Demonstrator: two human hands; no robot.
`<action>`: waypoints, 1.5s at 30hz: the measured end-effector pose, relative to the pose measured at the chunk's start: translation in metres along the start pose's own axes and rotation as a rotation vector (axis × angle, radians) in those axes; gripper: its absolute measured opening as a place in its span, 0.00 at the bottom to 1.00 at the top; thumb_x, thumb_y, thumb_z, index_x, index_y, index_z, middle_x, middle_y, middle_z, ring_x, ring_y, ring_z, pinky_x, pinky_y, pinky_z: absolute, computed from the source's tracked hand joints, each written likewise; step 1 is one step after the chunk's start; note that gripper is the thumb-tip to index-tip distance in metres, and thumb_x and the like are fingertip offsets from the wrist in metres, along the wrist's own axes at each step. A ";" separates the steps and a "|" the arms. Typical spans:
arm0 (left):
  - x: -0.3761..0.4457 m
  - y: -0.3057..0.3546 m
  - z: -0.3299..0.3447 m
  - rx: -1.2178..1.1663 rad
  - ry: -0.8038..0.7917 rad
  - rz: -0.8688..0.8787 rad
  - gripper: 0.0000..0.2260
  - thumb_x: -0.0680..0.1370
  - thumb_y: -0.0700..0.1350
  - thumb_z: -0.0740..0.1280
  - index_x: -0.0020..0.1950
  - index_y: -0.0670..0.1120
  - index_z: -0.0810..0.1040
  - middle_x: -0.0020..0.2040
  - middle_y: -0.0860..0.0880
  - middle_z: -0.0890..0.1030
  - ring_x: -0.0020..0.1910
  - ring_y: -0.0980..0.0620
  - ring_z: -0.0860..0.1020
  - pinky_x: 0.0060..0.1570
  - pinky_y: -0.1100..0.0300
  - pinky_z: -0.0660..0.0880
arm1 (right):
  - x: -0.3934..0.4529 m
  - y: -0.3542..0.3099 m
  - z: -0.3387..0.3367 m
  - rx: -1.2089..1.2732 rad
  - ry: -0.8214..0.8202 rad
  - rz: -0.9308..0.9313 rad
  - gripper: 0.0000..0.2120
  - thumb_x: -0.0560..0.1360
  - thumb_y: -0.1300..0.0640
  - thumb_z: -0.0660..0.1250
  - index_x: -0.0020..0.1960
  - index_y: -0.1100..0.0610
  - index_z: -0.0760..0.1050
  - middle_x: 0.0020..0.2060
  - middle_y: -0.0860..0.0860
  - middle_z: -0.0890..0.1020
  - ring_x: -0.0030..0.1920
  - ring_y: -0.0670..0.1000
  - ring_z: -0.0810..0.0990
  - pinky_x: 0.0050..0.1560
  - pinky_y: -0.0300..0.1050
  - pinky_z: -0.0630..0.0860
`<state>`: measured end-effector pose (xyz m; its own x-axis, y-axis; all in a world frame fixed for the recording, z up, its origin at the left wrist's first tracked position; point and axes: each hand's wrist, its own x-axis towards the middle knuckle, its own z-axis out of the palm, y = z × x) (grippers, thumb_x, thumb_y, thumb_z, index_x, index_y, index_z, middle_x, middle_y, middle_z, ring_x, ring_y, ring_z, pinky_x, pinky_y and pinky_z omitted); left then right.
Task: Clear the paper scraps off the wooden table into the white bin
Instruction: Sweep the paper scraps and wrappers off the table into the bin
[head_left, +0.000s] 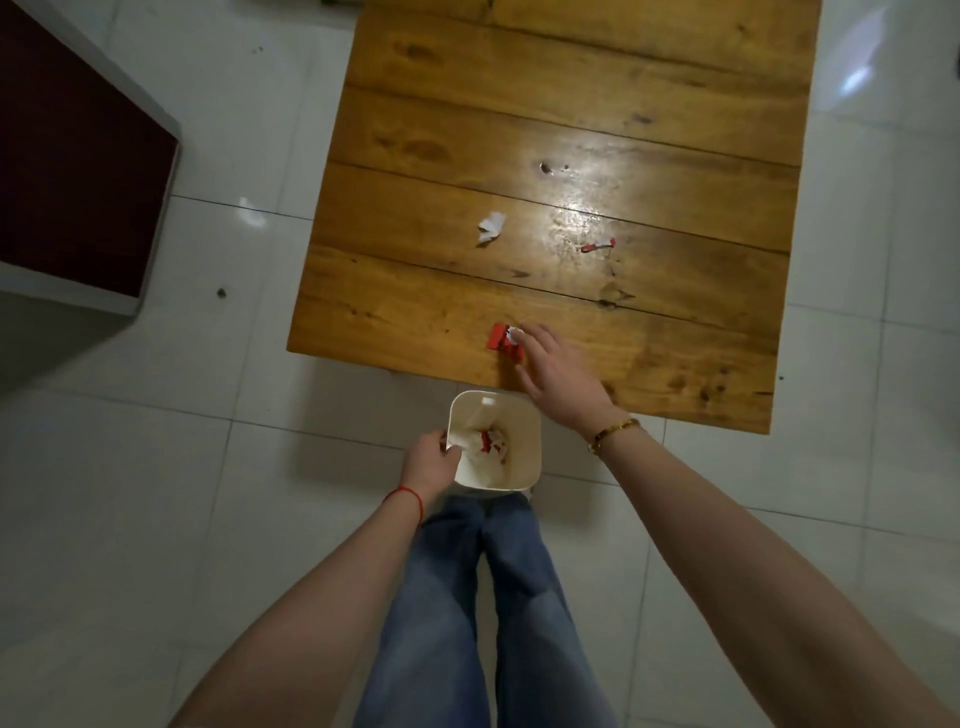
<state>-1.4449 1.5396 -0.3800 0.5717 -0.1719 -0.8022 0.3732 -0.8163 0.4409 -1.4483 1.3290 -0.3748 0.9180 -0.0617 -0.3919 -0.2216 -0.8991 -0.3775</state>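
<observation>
- Right hand reaches over the near edge of the wooden bench, fingers spread and loosely curved, fingertips at a red paper scrap; whether they touch or grip it cannot be told, since the hand covers the scrap's right end.
- Left hand is closed on the left rim of the white bin, thumb side hooked over the edge; the fingers on the outer wall are hidden.
- White bin is held just below the near bench edge, in front of the person's jean-clad legs; its base is out of sight.
- Inside the bin lies a heap of white and red scraps, individual pieces hard to separate.
- Crumpled white scrap lies mid-bench, apart from the hands.
- Small red-and-white scrap lies to its right, beside a bright glare patch that washes out the grain there.
- Two tiny specks farther back are too small to identify.
- Far end of the bench is cut off by the top of the view.
- Dark cabinet at left is cropped by the frame edge.
- Gold bracelet on right wrist; red string on left wrist.
</observation>
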 end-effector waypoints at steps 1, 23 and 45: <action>0.006 -0.001 0.002 -0.011 -0.004 -0.001 0.09 0.75 0.40 0.61 0.50 0.42 0.79 0.33 0.50 0.75 0.37 0.48 0.73 0.32 0.61 0.66 | 0.004 0.002 0.004 -0.001 -0.002 -0.004 0.25 0.81 0.50 0.56 0.76 0.55 0.58 0.76 0.53 0.62 0.77 0.55 0.55 0.74 0.50 0.55; 0.041 0.001 0.023 -0.011 -0.012 0.021 0.11 0.75 0.38 0.61 0.54 0.41 0.79 0.38 0.46 0.79 0.36 0.49 0.74 0.36 0.61 0.67 | -0.038 0.019 0.040 0.030 -0.043 -0.214 0.23 0.82 0.48 0.53 0.75 0.54 0.61 0.74 0.52 0.65 0.75 0.52 0.59 0.75 0.52 0.57; 0.041 0.015 0.025 -0.004 -0.008 0.010 0.12 0.75 0.38 0.60 0.55 0.41 0.79 0.41 0.45 0.81 0.37 0.50 0.75 0.32 0.62 0.68 | -0.002 0.047 0.021 -0.074 -0.122 -0.196 0.28 0.82 0.42 0.44 0.78 0.54 0.52 0.78 0.52 0.56 0.78 0.50 0.46 0.77 0.53 0.43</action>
<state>-1.4345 1.5067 -0.4168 0.5698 -0.1839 -0.8010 0.3708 -0.8122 0.4503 -1.4677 1.2961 -0.4091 0.8935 0.1663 -0.4172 -0.0141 -0.9181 -0.3961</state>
